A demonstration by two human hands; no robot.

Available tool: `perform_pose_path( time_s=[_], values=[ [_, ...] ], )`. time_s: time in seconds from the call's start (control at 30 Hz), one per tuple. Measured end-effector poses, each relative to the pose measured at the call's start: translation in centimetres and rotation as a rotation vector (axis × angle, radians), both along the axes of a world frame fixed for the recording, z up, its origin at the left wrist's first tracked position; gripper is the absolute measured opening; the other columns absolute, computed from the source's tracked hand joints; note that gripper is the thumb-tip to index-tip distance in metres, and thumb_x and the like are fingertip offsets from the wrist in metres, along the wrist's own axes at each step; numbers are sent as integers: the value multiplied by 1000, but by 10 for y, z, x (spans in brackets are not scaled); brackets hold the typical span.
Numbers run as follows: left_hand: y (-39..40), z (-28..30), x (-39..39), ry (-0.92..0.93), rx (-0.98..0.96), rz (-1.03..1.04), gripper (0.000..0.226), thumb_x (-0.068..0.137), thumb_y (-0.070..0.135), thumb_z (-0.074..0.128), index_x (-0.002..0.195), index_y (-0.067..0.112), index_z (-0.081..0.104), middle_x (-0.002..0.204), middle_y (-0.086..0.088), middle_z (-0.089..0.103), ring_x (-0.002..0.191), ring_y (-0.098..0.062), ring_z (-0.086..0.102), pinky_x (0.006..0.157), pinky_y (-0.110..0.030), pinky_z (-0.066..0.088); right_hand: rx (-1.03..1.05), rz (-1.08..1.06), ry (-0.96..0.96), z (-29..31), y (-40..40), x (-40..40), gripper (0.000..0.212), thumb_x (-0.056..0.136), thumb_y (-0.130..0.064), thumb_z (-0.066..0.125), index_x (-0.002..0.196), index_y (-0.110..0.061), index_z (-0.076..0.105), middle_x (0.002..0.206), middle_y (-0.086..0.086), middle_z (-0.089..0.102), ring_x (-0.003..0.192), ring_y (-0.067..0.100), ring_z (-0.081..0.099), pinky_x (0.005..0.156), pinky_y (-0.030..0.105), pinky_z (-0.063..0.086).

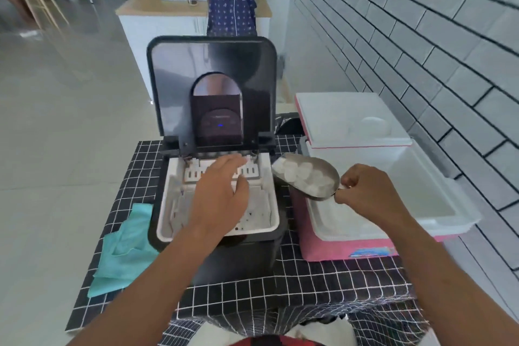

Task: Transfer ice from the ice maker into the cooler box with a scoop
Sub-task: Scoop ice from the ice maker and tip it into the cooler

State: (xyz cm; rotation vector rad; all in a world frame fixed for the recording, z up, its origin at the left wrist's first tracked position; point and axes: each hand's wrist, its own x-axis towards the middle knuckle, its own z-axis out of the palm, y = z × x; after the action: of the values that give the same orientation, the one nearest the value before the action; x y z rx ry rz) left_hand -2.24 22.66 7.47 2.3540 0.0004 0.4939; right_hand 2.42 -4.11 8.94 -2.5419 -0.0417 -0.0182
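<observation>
Right hand [365,191] grips the loaded scoop [309,177] mid-frame, left hand [222,191] flat and open over the ice maker [216,205], so I'd keep it level until over the cooler box [421,191] at right, then tip.

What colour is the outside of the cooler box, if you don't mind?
Pink, with a white lining; the cooler box shows in the head view.

My path into the cooler box [432,222] lay open (lid [351,118] tilted back); the ice maker [168,222] crowded its left.

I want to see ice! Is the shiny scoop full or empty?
Full. The metal scoop holds a heap of white ice pieces, and the right hand holds it over the cooler box.
</observation>
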Motion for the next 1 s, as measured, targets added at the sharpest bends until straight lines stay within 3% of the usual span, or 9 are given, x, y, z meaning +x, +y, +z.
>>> perform_pose_path(
  time_s=[0.07,0.2,0.27,0.33,0.4,0.57,0.77,0.93,1.0],
  values=[
    [-30,6,10,-28,-15,-66,35,90,11,56,123,17,64,130,4,61,124,-11,51,109,-24,34,13,-46,24,-1,-28,4,21,59,-16,75,56,-20,54,76,-9,60,67,11,56,57,27,42],
    [-94,9,36,-25,-4,-139,39,90,16,56,128,22,58,133,5,58,124,-8,47,106,-22,31,31,-111,65,-9,-81,12,34,60,-16,72,49,-15,40,56,-5,46,50,14,40,51,25,29],
    [-123,3,53,51,-2,-180,42,91,20,55,133,21,53,138,2,53,128,-13,44,110,-28,32,-6,-136,85,-14,-105,18,30,61,-19,70,51,-14,42,53,1,40,50,16,36,50,27,28],
    [-148,-8,68,161,78,-202,49,92,24,52,139,16,46,142,-3,47,133,-20,39,113,-37,32,-53,-147,120,-18,-126,24,29,62,-20,67,51,-14,40,51,1,36,49,18,33,50,28,25],
    [-168,-26,77,254,243,-141,48,91,27,49,136,11,44,137,-7,45,129,-25,39,109,-34,33,-109,-122,145,-24,-146,30,34,62,-18,65,48,-16,34,47,-1,30,47,19,30,49,26,22],
    [-197,-67,77,429,390,-18,78,89,13,43,151,-2,-2,160,-16,-4,148,-32,-4,121,-42,6,-352,-83,188,-49,-185,52,25,65,-17,64,49,-15,44,48,-1,44,48,20,47,44,20,28],
    [-197,-80,80,345,329,-12,76,84,-4,43,151,-5,6,160,-18,1,149,-31,-2,122,-38,6,-551,26,201,-81,-194,71,27,78,-21,62,61,-15,41,65,1,48,68,29,59,55,26,36],
    [-196,-83,81,314,396,-7,71,84,-3,39,149,-8,11,159,-20,9,149,-31,1,121,-38,12,-584,2,118,-94,-186,75,19,72,-11,60,64,-16,43,73,6,62,65,30,59,54,25,33],
    [-197,-82,80,297,360,4,70,85,-4,40,149,-7,14,159,-19,10,149,-30,3,120,-38,14,-569,-16,96,-96,-185,74,22,72,-10,60,61,-15,42,69,6,60,55,26,50,49,23,28]
  ],
)
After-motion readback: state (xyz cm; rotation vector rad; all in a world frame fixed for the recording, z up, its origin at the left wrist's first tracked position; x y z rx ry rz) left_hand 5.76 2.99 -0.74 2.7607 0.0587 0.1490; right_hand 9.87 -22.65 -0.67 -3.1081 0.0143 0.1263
